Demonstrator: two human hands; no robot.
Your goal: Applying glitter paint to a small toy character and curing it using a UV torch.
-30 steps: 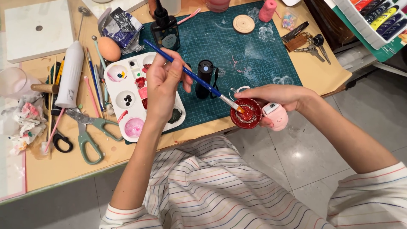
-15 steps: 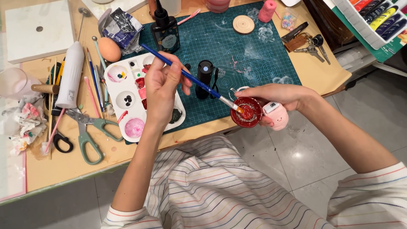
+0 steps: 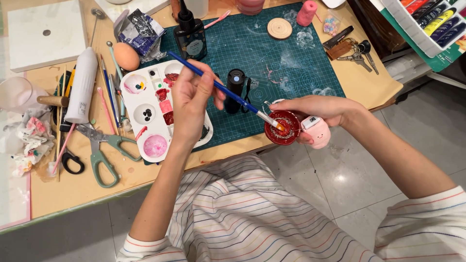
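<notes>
We see the wooden table (image 3: 73, 191) first, with the green cutting mat (image 3: 291, 58) lying across its far half; on the mat's left edge rests the white paint palette (image 3: 145, 116), its wells holding red, pink and black dabs; left of it lie green-handled scissors (image 3: 104, 150) and a white tube (image 3: 81, 85); a dark dropper bottle (image 3: 190, 36) stands upright beyond the palette. Our left hand (image 3: 191, 104) hovers over the palette, fingers pinched around a blue-handled paintbrush (image 3: 218, 87) — its bristle tip touches the inside of a small round red ornament (image 3: 283, 127); our right hand (image 3: 318, 109) grips that ornament at the mat's near edge, fingers curled around it and a pink charm (image 3: 318, 133) beside it.
</notes>
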